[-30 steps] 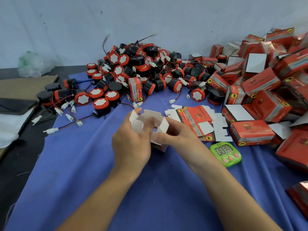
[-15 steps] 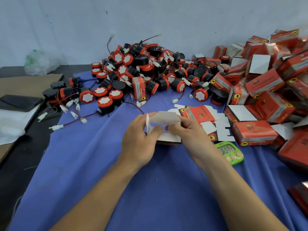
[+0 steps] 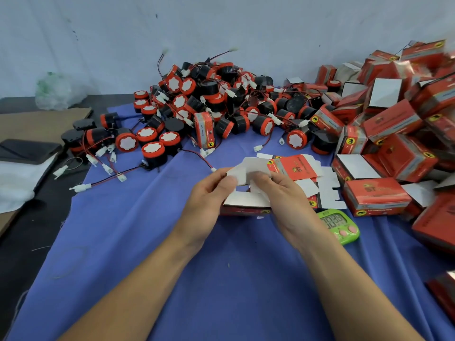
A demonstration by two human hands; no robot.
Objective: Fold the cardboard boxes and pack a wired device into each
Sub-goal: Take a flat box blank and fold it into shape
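Head view: the left hand (image 3: 206,200) and right hand (image 3: 288,203) both grip a half-folded red cardboard box (image 3: 246,205) over the blue cloth (image 3: 147,242) — fingers curled, pinching its raised white flap (image 3: 248,171) from either side. Flat box blanks (image 3: 295,167) lie just beyond the right fingertips; the heap of wired devices (image 3: 209,104) sits farther beyond — a green timer (image 3: 338,223) beside the right wrist.

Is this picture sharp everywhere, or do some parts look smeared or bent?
Head view: the piled red cardboard boxes at the top right corner smear, and so does the white cardboard flap held by the left hand and right hand; the wide lens bends the edges; light is soft, shadows faint.
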